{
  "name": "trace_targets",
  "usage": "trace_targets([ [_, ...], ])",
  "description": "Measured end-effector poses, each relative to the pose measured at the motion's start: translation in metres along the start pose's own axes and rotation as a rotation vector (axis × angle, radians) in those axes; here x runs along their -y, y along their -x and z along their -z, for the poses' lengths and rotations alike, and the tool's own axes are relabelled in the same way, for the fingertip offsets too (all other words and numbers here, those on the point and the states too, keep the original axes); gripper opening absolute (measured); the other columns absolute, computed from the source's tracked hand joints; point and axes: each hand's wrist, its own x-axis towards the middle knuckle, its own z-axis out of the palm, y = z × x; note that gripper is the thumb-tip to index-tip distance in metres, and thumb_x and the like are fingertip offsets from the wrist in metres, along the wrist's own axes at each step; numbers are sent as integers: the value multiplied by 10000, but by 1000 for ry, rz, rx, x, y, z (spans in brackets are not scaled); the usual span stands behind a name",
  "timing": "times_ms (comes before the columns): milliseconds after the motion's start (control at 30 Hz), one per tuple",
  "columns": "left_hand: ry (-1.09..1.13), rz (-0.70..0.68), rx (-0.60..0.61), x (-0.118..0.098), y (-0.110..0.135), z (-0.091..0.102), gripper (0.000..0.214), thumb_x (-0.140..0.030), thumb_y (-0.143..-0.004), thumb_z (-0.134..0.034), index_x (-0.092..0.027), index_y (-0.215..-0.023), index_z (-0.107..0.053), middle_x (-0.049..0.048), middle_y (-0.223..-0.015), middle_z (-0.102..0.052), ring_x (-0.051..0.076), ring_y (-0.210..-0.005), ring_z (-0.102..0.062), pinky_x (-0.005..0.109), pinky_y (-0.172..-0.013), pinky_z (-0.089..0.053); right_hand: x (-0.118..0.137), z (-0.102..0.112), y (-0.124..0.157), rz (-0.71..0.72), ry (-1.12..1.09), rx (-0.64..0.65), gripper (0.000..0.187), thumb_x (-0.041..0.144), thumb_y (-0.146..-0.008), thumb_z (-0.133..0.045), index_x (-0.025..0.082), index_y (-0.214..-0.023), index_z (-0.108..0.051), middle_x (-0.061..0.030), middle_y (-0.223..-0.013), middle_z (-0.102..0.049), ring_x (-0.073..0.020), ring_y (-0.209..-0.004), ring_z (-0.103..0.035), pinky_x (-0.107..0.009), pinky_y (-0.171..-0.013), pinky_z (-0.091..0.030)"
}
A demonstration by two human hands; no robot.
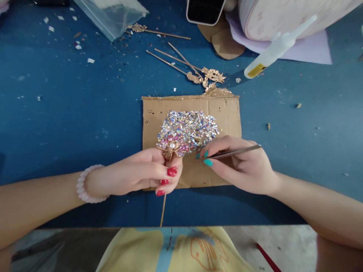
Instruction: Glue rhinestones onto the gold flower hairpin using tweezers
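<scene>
My left hand (144, 174), with red nails and a pale bead bracelet, is closed around a gold flower hairpin (170, 148) whose thin stem (163, 210) runs down toward me. The flower head carries a pearl and coloured stones. My right hand (241, 166), with teal nails, pinches slim metal tweezers (236, 152) whose tip points left toward the flower. Both hands rest over a brown cardboard piece (227, 113) that bears a heap of small iridescent rhinestones (188, 128).
Several more gold hairpins (198, 73) lie behind the cardboard on the blue table (70, 113). A white glue bottle (276, 49), a phone (204, 11), a pale pouch (283, 15) on lilac paper, and a clear plastic bag (113, 17) sit at the back. Small scraps litter the far left.
</scene>
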Motion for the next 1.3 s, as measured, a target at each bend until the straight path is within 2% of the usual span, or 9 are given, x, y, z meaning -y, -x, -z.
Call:
trace_targets([
  [233, -10, 7, -6, 0, -1, 1, 165, -179, -945, -546, -204, -811, -453, -66, -657, -412, 101, -557, -363, 249, -575, -296, 0, 0, 0, -2, 26, 0, 79, 140, -886, -605, 208, -911, -638, -24, -839, -742, -139, -752, -722, -237, -653, -577],
  [533, 19, -4, -14, 1, 1, 0, 143, -157, -954, -540, -193, -835, -469, -64, -677, -408, 92, -568, -373, 234, -583, -316, 0, -3, 1, 74, 149, 0, 119, 108, -907, -581, 221, -923, -611, -28, -843, -753, -160, -784, -736, -267, -688, -573],
  [767, 43, -12, -15, 3, 1, 1, 120, -163, -957, -551, -191, -857, -490, -63, -680, -413, 91, -573, -381, 224, -594, -331, 1, -2, 0, 128, 230, 0, 122, 94, -920, -562, 209, -921, -604, -21, -817, -746, -142, -745, -718, -252, -663, -546],
  [1300, 54, -24, 2, 3, 0, 3, 106, -132, -956, -518, -185, -868, -493, -66, -682, -411, 87, -573, -395, 220, -601, -336, -2, -3, 1, 52, 235, -77, 121, 91, -904, -589, 205, -927, -622, -13, -847, -743, -124, -762, -719, -206, -680, -563],
])
